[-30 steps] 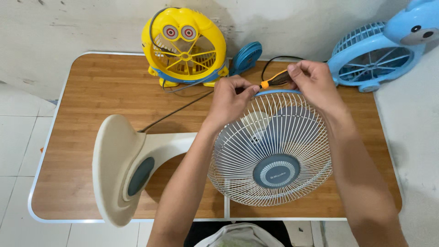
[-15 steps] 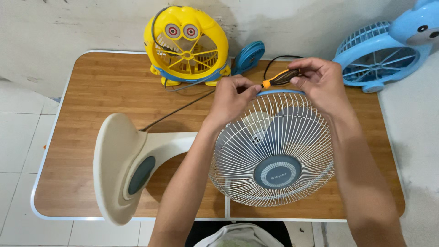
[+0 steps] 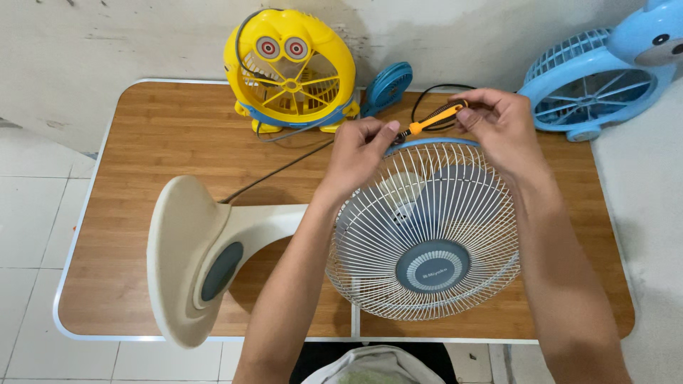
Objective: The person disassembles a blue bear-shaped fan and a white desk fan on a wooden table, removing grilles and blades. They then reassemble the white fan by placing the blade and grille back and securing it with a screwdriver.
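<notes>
On the wooden table (image 3: 142, 142), left to right: cream fan base (image 3: 186, 256), tipped on its side; left hand (image 3: 359, 153), fingers pinched together at the rim of the white wire fan guard (image 3: 425, 227) — probably on a clip, hard to see. Guard: light, springy, best held by its rim. Right hand (image 3: 498, 124) clamped on an orange-handled screwdriver (image 3: 432, 119) — rigid, slim. Since a second ago, the screwdriver has swung up from the rim.
</notes>
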